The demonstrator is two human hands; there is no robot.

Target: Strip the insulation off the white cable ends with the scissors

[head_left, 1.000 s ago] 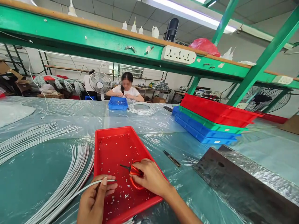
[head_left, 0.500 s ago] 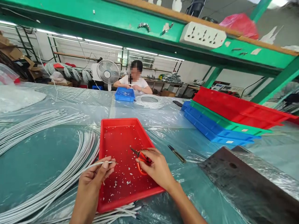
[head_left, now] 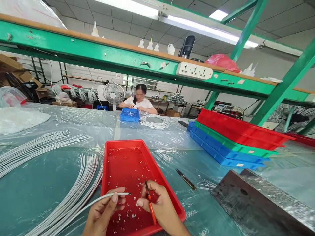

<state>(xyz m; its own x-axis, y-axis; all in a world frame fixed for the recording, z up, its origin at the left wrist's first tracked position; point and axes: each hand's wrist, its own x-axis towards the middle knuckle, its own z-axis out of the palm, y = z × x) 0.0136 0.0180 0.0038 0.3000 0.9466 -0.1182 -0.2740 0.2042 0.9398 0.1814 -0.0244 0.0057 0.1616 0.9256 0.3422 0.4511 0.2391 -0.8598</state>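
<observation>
Between the thumb and fingers of my left hand (head_left: 105, 209) is the end of a white cable (head_left: 98, 199), its dark tip pointing right. My right hand (head_left: 159, 203) grips a pair of scissors with orange handles (head_left: 152, 209), the dark blades pointing up and away. A small gap separates the scissors from the cable tip. Both hands are over the near part of a red tray (head_left: 123, 170), which is strewn with small white scraps. Left of the tray lies a bundle of white cables (head_left: 76, 193), its ends fanned out.
Thread snips (head_left: 186, 179) lie right of the tray. Beyond them are stacked red, green and blue trays (head_left: 228, 141) and a dark metal plate (head_left: 258, 203). More cables (head_left: 36, 144) lie at left. Across the table a person (head_left: 140, 100) sits by a blue tray (head_left: 130, 114) and coiled cable (head_left: 155, 121).
The view has tilted up, so the table things sit lower. My right hand has turned the scissors from pointing left to pointing upward. My left hand still holds the cable end.
</observation>
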